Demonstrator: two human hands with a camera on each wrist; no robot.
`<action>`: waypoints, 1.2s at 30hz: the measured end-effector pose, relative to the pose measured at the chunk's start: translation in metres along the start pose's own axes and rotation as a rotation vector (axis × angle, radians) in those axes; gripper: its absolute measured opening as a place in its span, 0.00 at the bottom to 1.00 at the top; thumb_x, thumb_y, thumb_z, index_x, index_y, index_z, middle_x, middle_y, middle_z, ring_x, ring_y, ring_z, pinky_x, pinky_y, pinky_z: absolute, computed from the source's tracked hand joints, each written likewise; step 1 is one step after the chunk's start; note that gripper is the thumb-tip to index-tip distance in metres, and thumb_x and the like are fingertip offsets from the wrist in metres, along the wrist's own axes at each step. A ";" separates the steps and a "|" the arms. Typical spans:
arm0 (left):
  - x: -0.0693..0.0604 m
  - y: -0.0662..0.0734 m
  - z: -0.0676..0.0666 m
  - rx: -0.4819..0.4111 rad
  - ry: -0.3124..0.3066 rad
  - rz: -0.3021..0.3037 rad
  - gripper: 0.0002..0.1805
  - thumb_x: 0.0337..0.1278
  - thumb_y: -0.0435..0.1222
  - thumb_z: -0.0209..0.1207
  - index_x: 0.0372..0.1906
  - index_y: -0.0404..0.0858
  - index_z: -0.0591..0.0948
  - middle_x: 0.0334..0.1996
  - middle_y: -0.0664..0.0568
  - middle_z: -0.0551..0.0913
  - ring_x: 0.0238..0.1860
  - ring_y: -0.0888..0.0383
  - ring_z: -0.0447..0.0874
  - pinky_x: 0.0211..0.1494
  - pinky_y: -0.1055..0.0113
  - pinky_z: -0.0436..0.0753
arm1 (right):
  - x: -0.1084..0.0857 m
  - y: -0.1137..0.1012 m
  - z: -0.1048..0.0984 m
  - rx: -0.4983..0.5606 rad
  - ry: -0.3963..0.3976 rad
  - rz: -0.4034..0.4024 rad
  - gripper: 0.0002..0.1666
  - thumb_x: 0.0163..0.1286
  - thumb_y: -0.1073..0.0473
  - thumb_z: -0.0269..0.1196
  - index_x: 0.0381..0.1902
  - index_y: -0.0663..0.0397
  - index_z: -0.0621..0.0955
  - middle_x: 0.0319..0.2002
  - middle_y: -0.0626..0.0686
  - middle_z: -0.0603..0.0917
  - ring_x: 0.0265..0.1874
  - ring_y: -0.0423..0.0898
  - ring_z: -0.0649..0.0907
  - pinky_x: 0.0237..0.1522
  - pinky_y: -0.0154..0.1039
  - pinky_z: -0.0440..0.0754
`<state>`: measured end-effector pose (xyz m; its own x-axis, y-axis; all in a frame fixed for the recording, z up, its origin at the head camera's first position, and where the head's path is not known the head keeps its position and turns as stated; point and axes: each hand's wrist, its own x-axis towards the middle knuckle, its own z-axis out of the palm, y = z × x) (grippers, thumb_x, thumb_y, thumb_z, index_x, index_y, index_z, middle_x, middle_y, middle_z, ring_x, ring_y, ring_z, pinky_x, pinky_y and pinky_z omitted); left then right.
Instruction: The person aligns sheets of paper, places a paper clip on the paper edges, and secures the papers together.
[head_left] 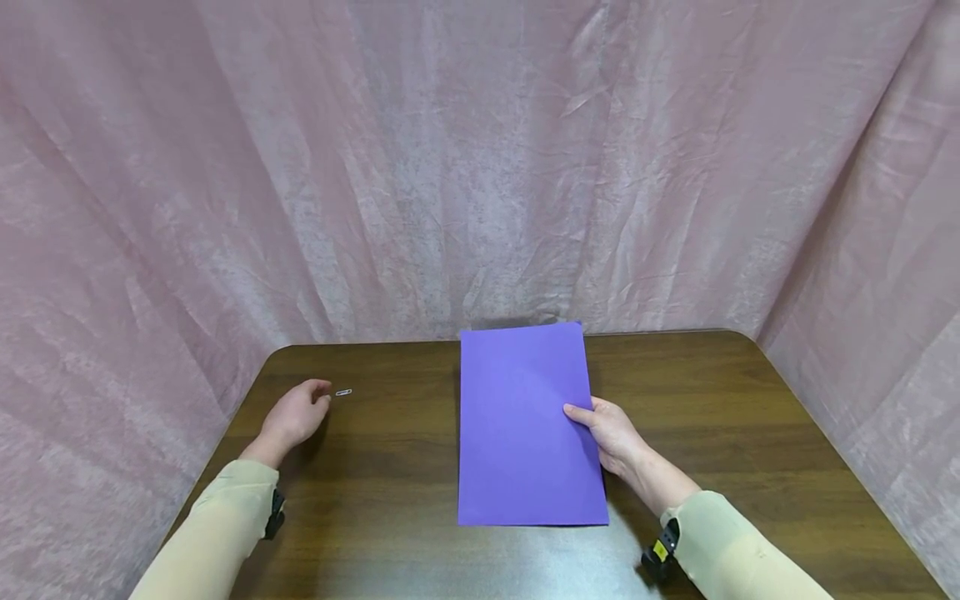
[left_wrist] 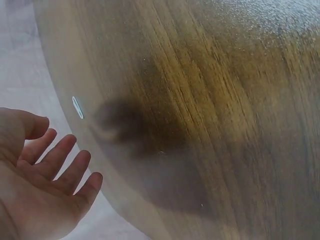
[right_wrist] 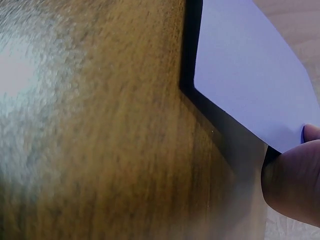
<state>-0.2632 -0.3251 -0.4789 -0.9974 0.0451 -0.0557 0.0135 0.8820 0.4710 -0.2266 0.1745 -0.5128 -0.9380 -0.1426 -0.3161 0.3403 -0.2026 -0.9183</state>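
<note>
Left side. Left grip (head_left: 294, 415), a bare hand, holds nothing: left wrist view shows the fingers apart and loosely bent, thumb separate from them. Just beyond its fingertips, not touching, a white paper clip (head_left: 343, 392) lies flat on the tabletop (head_left: 397, 467), toward the far left corner.

Technique, clip (judgement): bring thumb and index finger down across the two long sides, then pinch lightly. Thin wire on a smooth surface would likely skid if nudged end-on; tipping one end up with a fingernail should help.

Clip axis: long axis roughly left to right, right end slightly farther off; left end points at the hand. Which end carries the inner loop: too small to tell.

Centre to right. Purple paper (head_left: 525, 433) is well apart from the clip, its far end in front of the pink curtain (head_left: 480, 167). Right grip (head_left: 617, 437) pinches the right long edge about midway, thumb (head_left: 579, 414) on the upper face, other fingers mostly hidden beneath. The offset shadow in the right wrist view suggests the paper is raised there. One sheet or several: cannot tell.

Technique, paper (judgement): steady, light pressure should avoid creasing.

Paper axis: long axis near to far; one short edge faces the curtain.
</note>
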 end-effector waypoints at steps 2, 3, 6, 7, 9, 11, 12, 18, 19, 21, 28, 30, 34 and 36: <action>0.001 -0.001 0.001 0.005 0.003 -0.001 0.24 0.77 0.36 0.47 0.68 0.26 0.71 0.66 0.31 0.74 0.66 0.32 0.71 0.64 0.37 0.72 | 0.000 0.000 0.000 0.003 -0.001 0.000 0.13 0.77 0.63 0.59 0.56 0.62 0.77 0.33 0.53 0.88 0.32 0.47 0.88 0.35 0.43 0.86; 0.001 -0.001 0.001 0.006 0.006 -0.003 0.24 0.77 0.36 0.47 0.68 0.26 0.72 0.66 0.31 0.74 0.66 0.32 0.72 0.64 0.38 0.72 | 0.000 0.001 0.000 0.005 -0.001 0.000 0.13 0.77 0.63 0.59 0.55 0.61 0.78 0.33 0.53 0.88 0.32 0.47 0.88 0.35 0.43 0.86; 0.002 -0.002 0.003 0.014 0.010 -0.009 0.23 0.76 0.36 0.48 0.67 0.26 0.73 0.65 0.31 0.75 0.65 0.33 0.72 0.64 0.38 0.72 | -0.001 0.002 0.000 0.007 -0.002 0.000 0.12 0.77 0.63 0.59 0.54 0.61 0.78 0.33 0.53 0.88 0.32 0.47 0.88 0.35 0.43 0.86; 0.002 -0.002 0.003 0.016 0.010 -0.013 0.23 0.76 0.36 0.48 0.67 0.26 0.73 0.65 0.31 0.75 0.65 0.33 0.72 0.64 0.38 0.72 | -0.001 0.002 0.000 0.009 -0.002 0.000 0.12 0.77 0.63 0.59 0.54 0.60 0.79 0.33 0.53 0.88 0.32 0.47 0.88 0.35 0.43 0.86; 0.003 -0.003 0.004 0.024 0.007 -0.022 0.23 0.76 0.36 0.48 0.67 0.26 0.73 0.65 0.31 0.75 0.65 0.33 0.72 0.64 0.38 0.73 | -0.001 0.002 0.000 0.010 -0.006 -0.003 0.11 0.77 0.63 0.59 0.54 0.60 0.79 0.33 0.53 0.88 0.32 0.47 0.88 0.35 0.42 0.86; 0.004 -0.003 0.005 0.032 0.003 -0.027 0.23 0.76 0.36 0.49 0.67 0.26 0.73 0.65 0.31 0.75 0.65 0.32 0.73 0.64 0.38 0.73 | -0.001 0.002 0.000 0.011 -0.014 -0.008 0.12 0.77 0.63 0.59 0.54 0.60 0.79 0.33 0.52 0.88 0.32 0.46 0.88 0.35 0.42 0.86; 0.004 -0.003 0.005 0.037 0.003 -0.028 0.23 0.76 0.36 0.49 0.66 0.26 0.73 0.65 0.31 0.75 0.64 0.32 0.73 0.63 0.38 0.73 | -0.001 0.001 0.000 0.013 -0.015 -0.011 0.12 0.77 0.63 0.59 0.54 0.61 0.79 0.33 0.53 0.88 0.32 0.46 0.88 0.35 0.42 0.86; 0.006 0.000 0.008 0.044 0.002 -0.030 0.23 0.75 0.35 0.48 0.66 0.25 0.73 0.65 0.30 0.74 0.64 0.31 0.72 0.63 0.37 0.73 | -0.001 0.001 0.000 0.018 -0.025 -0.018 0.11 0.77 0.63 0.60 0.54 0.61 0.79 0.33 0.52 0.88 0.32 0.46 0.88 0.35 0.42 0.86; 0.007 0.000 0.009 0.047 0.000 -0.031 0.23 0.75 0.35 0.48 0.66 0.25 0.73 0.65 0.30 0.74 0.65 0.31 0.72 0.63 0.37 0.73 | -0.001 0.001 0.000 0.018 -0.025 -0.018 0.11 0.77 0.63 0.60 0.54 0.61 0.79 0.33 0.52 0.88 0.32 0.46 0.88 0.35 0.42 0.86; 0.008 0.002 0.011 0.066 0.002 -0.028 0.23 0.75 0.35 0.48 0.67 0.25 0.73 0.65 0.30 0.74 0.64 0.31 0.72 0.63 0.37 0.73 | -0.001 0.000 0.000 0.017 -0.024 -0.019 0.11 0.77 0.63 0.60 0.54 0.61 0.79 0.33 0.52 0.88 0.32 0.46 0.88 0.35 0.42 0.86; 0.013 0.004 0.017 0.130 0.015 -0.022 0.24 0.75 0.35 0.46 0.69 0.27 0.73 0.65 0.30 0.75 0.64 0.30 0.73 0.61 0.36 0.75 | -0.001 0.000 0.000 0.018 -0.025 -0.015 0.11 0.77 0.63 0.59 0.53 0.62 0.79 0.33 0.52 0.88 0.32 0.46 0.88 0.34 0.41 0.86; 0.013 0.004 0.019 0.155 0.014 0.001 0.25 0.76 0.35 0.45 0.70 0.26 0.71 0.67 0.29 0.72 0.66 0.30 0.70 0.64 0.36 0.72 | -0.002 0.000 0.001 0.018 -0.028 -0.013 0.11 0.77 0.63 0.59 0.53 0.62 0.78 0.33 0.52 0.88 0.32 0.46 0.88 0.35 0.41 0.86; 0.009 0.004 0.023 0.250 -0.011 0.071 0.28 0.77 0.37 0.45 0.72 0.24 0.67 0.71 0.27 0.66 0.71 0.28 0.62 0.71 0.35 0.64 | -0.003 0.000 0.001 0.017 -0.030 -0.007 0.13 0.78 0.62 0.59 0.55 0.63 0.77 0.34 0.52 0.88 0.33 0.46 0.88 0.35 0.42 0.86; 0.006 0.004 0.025 0.297 -0.026 0.094 0.29 0.79 0.40 0.45 0.73 0.23 0.65 0.72 0.26 0.63 0.73 0.28 0.58 0.72 0.34 0.60 | -0.004 -0.001 0.001 0.016 -0.030 -0.005 0.13 0.78 0.62 0.59 0.56 0.63 0.77 0.34 0.52 0.88 0.33 0.46 0.88 0.35 0.42 0.86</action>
<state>-0.2677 -0.3092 -0.4996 -0.9888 0.1410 -0.0483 0.1289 0.9718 0.1975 -0.2234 0.1738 -0.5108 -0.9373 -0.1704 -0.3041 0.3369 -0.2189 -0.9157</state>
